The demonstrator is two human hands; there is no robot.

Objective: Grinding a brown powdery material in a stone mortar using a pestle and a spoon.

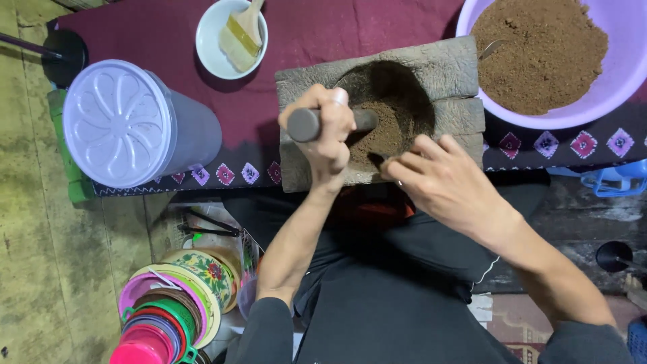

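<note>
Dark-sleeved forearms reach away from the camera over the person's lap. Left hand (325, 131) is closed around a grey pestle (317, 123), lying crosswise over the hollow of a stone mortar (438, 74) that holds brown powder (387, 131). Right hand (438, 178) rests at the mortar's near edge, fingertips pinched together on something small and dark. Far right, a lilac basin (627, 74) holds more powder. Left, a lidded plastic jar (128, 125); beyond it, a white bowl (210, 47). Near left, stacked coloured plates (168, 307).
</note>
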